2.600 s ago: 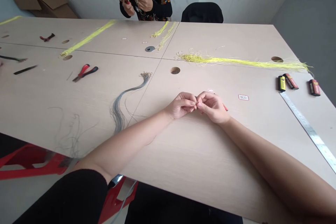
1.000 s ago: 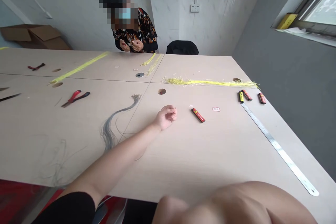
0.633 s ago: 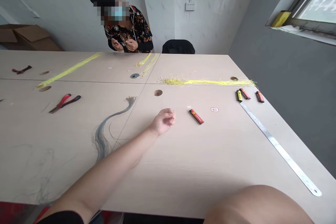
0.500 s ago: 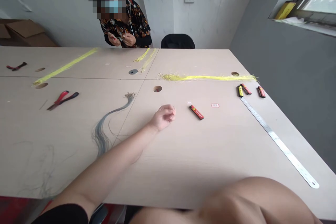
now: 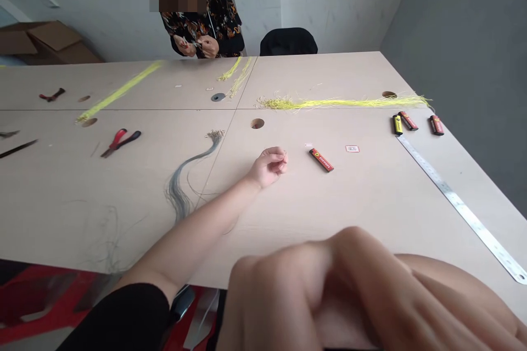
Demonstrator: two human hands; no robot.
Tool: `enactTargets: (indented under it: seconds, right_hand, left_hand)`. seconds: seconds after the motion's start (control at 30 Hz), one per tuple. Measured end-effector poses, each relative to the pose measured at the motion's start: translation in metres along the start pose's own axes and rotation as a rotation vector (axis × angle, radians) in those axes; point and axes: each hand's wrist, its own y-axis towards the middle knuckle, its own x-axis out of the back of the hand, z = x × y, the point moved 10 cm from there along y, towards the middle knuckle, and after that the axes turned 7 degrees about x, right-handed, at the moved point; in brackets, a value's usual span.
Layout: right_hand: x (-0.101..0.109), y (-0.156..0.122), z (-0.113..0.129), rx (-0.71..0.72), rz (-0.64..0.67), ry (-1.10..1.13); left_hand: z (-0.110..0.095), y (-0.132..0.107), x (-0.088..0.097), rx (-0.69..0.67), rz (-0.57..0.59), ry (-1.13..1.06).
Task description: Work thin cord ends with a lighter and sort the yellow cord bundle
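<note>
My left hand [image 5: 270,164] rests on the pale wooden table [image 5: 329,203] with its fingers curled into a pinch; what they hold is too small to make out. A red lighter [image 5: 321,159] lies a short way to its right, untouched. A bundle of thin grey wires [image 5: 186,174] curves across the table to its left. My right hand [image 5: 349,290] is raised close to the camera at the bottom of the view, large and blurred, and its fingers cannot be read.
Yellow strands [image 5: 341,102] lie across the far right, with three lighters [image 5: 407,120] and a long steel ruler [image 5: 457,205] near the right edge. Red-handled pliers [image 5: 121,142] lie at left. A person [image 5: 201,22] works at the far side beside a black chair [image 5: 288,41].
My right hand left my left hand and the red lighter on the table, then rose close to the camera. My left hand stayed curled in place. The view tilted down.
</note>
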Motion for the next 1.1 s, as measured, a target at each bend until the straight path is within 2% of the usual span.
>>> enactTargets:
  seconds: [0.1, 0.13, 0.2, 0.27, 0.33, 0.4, 0.43, 0.47, 0.5, 0.57, 0.6, 0.67, 0.77, 0.83, 0.9, 1.0, 1.07, 1.1]
  right_hand:
    - [0.008, 0.025, -0.009, 0.023, -0.098, -0.008]
    - [0.014, 0.032, -0.013, 0.082, -0.134, -0.001]
    - [0.032, 0.038, -0.031, 0.120, -0.156, -0.047]
    - [0.061, 0.033, -0.050, 0.111, -0.137, -0.173]
    - [0.113, 0.017, -0.072, -0.031, -0.232, -0.409]
    - [0.182, -0.014, -0.080, -0.231, -0.503, -0.746]
    - [0.212, -0.034, -0.080, -0.375, -0.657, -0.928]
    - [0.233, -0.053, -0.083, -0.553, -0.744, -1.081]
    - [0.245, -0.067, -0.093, -0.747, -0.722, -1.176]
    - [0.252, -0.083, -0.117, -1.042, -0.551, -1.242]
    - [0.249, -0.087, -0.127, -1.129, -0.456, -1.263]
    - [0.242, -0.085, -0.137, -1.160, -0.344, -1.301]
    - [0.229, -0.070, -0.137, -0.986, -0.369, -1.235]
    - [0.218, -0.060, -0.138, -0.816, -0.423, -1.012]
    - [0.206, -0.051, -0.143, -0.650, -0.482, -0.695]
    - [0.200, -0.044, -0.153, -0.442, -0.689, -0.284]
    - [0.201, -0.043, -0.166, -0.368, -0.824, -0.134]
    - [0.200, -0.041, -0.173, -0.354, -0.846, -0.088]
  left_hand:
    - [0.000, -0.001, 0.001, -0.010, -0.005, -0.010]
    - [0.000, -0.001, 0.002, -0.009, -0.008, -0.012]
    - [0.000, -0.001, 0.002, 0.004, -0.006, -0.005]
    - [0.001, 0.000, 0.000, 0.017, 0.002, 0.010]
    - [0.000, 0.000, 0.000, 0.013, -0.003, 0.015]
    - [-0.002, 0.000, 0.001, 0.005, -0.014, 0.009]
    - [-0.002, 0.000, 0.002, 0.003, -0.022, 0.001]
    - [-0.002, 0.000, 0.003, 0.000, -0.034, -0.008]
    - [-0.002, 0.001, 0.005, -0.006, -0.050, -0.017]
    - [-0.004, 0.001, 0.011, -0.031, -0.095, -0.030]
    - [-0.005, 0.001, 0.014, -0.045, -0.120, -0.034]
    - [-0.006, 0.001, 0.019, -0.072, -0.159, -0.030]
    - [-0.010, 0.000, 0.023, -0.122, -0.194, 0.016]
    - [-0.014, -0.001, 0.024, -0.177, -0.227, 0.078]
    - [-0.020, -0.004, 0.024, -0.240, -0.261, 0.148]
    - [-0.024, -0.007, 0.022, -0.298, -0.271, 0.208]
    - [-0.025, -0.008, 0.022, -0.319, -0.264, 0.219]
    - [-0.026, -0.008, 0.022, -0.332, -0.264, 0.223]
